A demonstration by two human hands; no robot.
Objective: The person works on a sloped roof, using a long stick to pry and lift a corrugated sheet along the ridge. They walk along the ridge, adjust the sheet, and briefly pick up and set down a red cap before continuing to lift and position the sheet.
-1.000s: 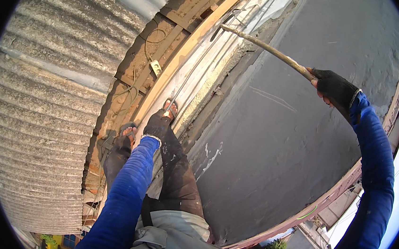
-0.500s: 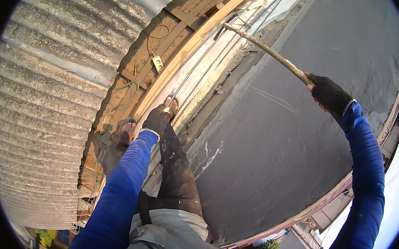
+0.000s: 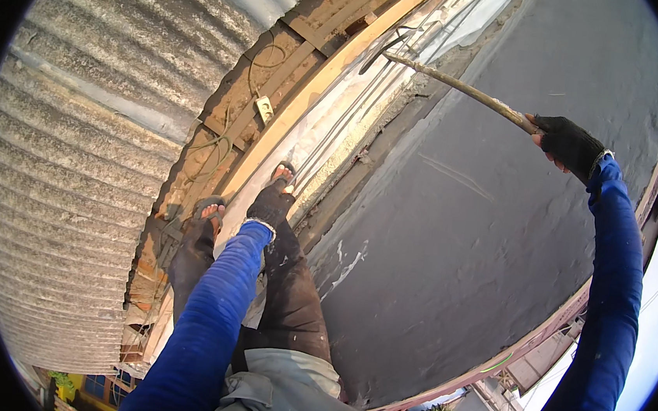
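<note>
My right hand, in a black fingerless glove and blue sleeve, grips the near end of a long thin wooden stick. The stick reaches up and to the left, and its far end carries a dark head against the base of the grey plastered wall. My left hand, also gloved, hangs down in front of my knee with its fingers curled; nothing shows in it. My two feet in sandals stand on a narrow ledge below.
A corrugated metal roof fills the left. Between it and the wall run wooden battens, loose wires and a pale strip. A reddish edge bounds the wall at lower right, with buildings and greenery far below.
My right hand has shifted slightly right and down with the stick. The left hand has dropped a little along my leg.
</note>
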